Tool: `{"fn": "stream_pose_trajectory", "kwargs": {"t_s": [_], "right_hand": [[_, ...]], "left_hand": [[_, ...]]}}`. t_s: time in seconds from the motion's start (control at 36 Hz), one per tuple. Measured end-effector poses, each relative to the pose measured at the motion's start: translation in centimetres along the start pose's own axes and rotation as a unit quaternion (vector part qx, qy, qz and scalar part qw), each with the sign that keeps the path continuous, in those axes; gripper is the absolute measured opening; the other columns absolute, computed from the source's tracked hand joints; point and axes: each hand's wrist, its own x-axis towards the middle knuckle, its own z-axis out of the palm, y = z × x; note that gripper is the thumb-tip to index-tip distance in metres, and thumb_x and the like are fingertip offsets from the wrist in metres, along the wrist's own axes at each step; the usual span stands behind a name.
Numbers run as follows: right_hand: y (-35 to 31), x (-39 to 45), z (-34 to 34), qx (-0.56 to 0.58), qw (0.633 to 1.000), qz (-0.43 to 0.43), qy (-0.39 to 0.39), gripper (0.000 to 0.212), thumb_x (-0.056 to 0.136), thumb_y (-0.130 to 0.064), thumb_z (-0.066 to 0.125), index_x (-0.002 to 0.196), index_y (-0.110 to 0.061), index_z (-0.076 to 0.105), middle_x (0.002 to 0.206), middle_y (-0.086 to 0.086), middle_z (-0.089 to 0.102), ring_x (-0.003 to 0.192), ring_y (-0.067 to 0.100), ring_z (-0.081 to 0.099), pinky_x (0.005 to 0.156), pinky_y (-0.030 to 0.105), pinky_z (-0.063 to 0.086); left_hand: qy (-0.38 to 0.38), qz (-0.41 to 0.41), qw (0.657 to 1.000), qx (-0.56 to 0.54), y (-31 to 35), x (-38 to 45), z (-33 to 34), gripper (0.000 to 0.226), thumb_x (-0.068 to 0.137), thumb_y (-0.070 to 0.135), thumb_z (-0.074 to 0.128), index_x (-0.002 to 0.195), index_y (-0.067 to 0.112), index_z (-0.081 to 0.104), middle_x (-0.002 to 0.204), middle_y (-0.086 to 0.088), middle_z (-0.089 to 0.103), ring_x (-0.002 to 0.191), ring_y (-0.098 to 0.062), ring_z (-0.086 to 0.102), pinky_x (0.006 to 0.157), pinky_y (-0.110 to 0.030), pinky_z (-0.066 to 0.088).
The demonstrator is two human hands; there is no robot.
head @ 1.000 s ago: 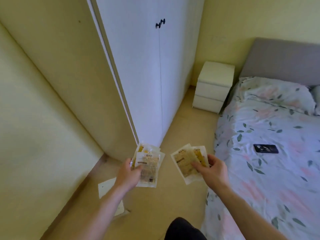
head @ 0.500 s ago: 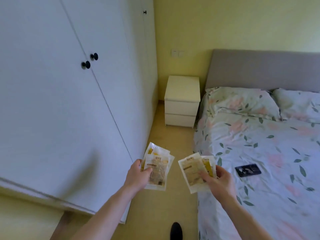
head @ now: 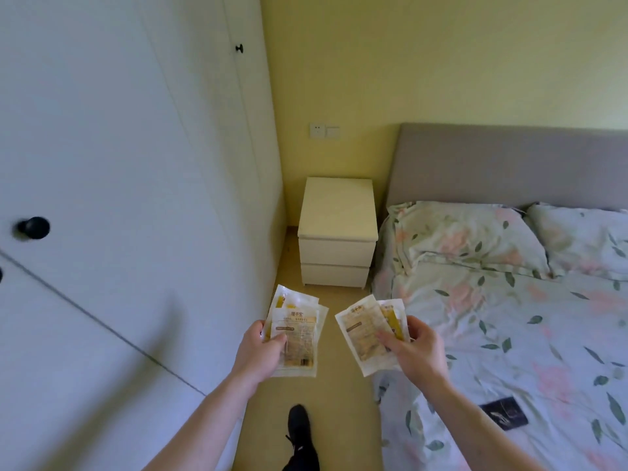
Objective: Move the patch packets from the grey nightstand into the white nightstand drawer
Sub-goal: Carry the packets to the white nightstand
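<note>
Head view looks down a narrow strip of floor [head: 343, 396] between a white wardrobe [head: 112, 185] and a bed [head: 516, 334]. Left hand [head: 260, 348] holds a fanned stack of patch packets [head: 299, 334] out in front of the body, its grip closed on the lower left side of the stack with the thumb pressed across the front packet. Right hand [head: 413, 348] holds a second, smaller bunch of packets [head: 365, 331], thumb on the front and fingers curled behind, so that grip too is grasping its load. The two bunches hang near each other without touching, above the floor. How many packets each holds I cannot tell exactly; several overlap in each.

Ahead, at the end of the floor strip, stands the white nightstand [head: 337, 232], set in the corner between the wardrobe and the grey headboard [head: 503, 164]. Both of its drawer fronts sit flush and closed. The packets are well apart from it.

On the bed lie two floral pillows [head: 465, 239] at the head and a dark flat object [head: 504, 412] on the floral cover near the right forearm. A wall socket [head: 324, 130] sits above the nightstand. A black shoe [head: 299, 423] shows on the floor at the bottom.
</note>
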Motion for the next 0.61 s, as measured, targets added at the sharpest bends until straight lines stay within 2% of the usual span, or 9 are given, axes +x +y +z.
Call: {"fn": "stream_pose_trajectory", "kwargs": {"t_s": [0.08,0.17,0.22,0.28,0.42,0.56,0.61], "right_hand": [[-1.4,4.5,0.8,0.002,1.000,0.022,0.011,0.017,0.081,-0.020,0.086,0.095,-0.022,0.076,0.086,-0.007,0.079,0.072,0.007,0.075,0.057,0.022,0.057],[-3.0,8.5,1.1,0.006,0.999,0.032,0.033,0.014,0.082,-0.019,0.085,0.092,-0.024,0.077,0.081,-0.008,0.079,0.070,0.006,0.075,0.053,0.017,0.053],[-3.9,11.0,1.2,0.000,0.998,0.029,0.050,0.011,0.081,-0.021,0.085,0.089,-0.025,0.077,0.077,-0.010,0.078,0.073,0.010,0.076,0.056,0.020,0.054],[-4.6,13.4,1.1,-0.006,0.997,0.036,0.066,0.011,0.080,-0.023,0.085,0.088,-0.026,0.077,0.075,-0.011,0.077,0.072,0.010,0.075,0.058,0.023,0.054],[-5.5,18.7,0.9,0.018,0.993,0.071,0.095,0.012,0.081,-0.021,0.084,0.090,-0.024,0.077,0.075,-0.010,0.078,0.073,0.010,0.075,0.058,0.021,0.054],[-6.5,26.0,1.2,0.032,0.989,0.102,0.098,0.011,0.083,-0.021,0.084,0.091,-0.023,0.076,0.077,-0.007,0.077,0.070,0.007,0.072,0.047,0.017,0.051],[-6.9,29.5,1.3,0.043,0.988,0.115,0.090,0.014,0.082,-0.019,0.084,0.092,-0.022,0.076,0.079,-0.005,0.078,0.072,0.009,0.074,0.052,0.018,0.053]], "left_hand": [[-0.012,-0.001,1.000,-0.007,2.1,5.6,0.3,0.016,0.100,0.026,0.059,0.116,0.025,0.058,0.115,0.006,0.066,0.103,-0.014,0.064,0.070,-0.025,0.052],[-0.029,-0.023,0.999,-0.008,4.1,10.7,0.6,0.017,0.099,0.028,0.060,0.115,0.025,0.059,0.113,0.006,0.066,0.104,-0.017,0.064,0.078,-0.033,0.055],[-0.037,-0.024,0.999,-0.003,5.6,14.0,1.1,0.012,0.097,0.028,0.061,0.108,0.025,0.060,0.109,0.005,0.068,0.099,-0.017,0.065,0.080,-0.038,0.056],[-0.046,-0.032,0.998,-0.001,7.3,17.2,1.6,0.009,0.097,0.024,0.061,0.105,0.022,0.061,0.106,0.002,0.069,0.095,-0.018,0.066,0.077,-0.036,0.055],[-0.073,-0.045,0.996,0.003,11.0,23.6,3.2,0.011,0.095,0.024,0.064,0.106,0.022,0.063,0.106,0.001,0.072,0.095,-0.018,0.069,0.077,-0.036,0.056],[-0.097,-0.048,0.994,0.003,14.6,30.3,5.4,0.016,0.097,0.023,0.063,0.113,0.020,0.061,0.108,0.001,0.071,0.097,-0.016,0.067,0.066,-0.026,0.049],[-0.100,-0.059,0.993,-0.001,15.7,33.3,6.3,0.020,0.097,0.023,0.064,0.116,0.019,0.061,0.110,0.000,0.071,0.098,-0.016,0.067,0.068,-0.028,0.050]]}}
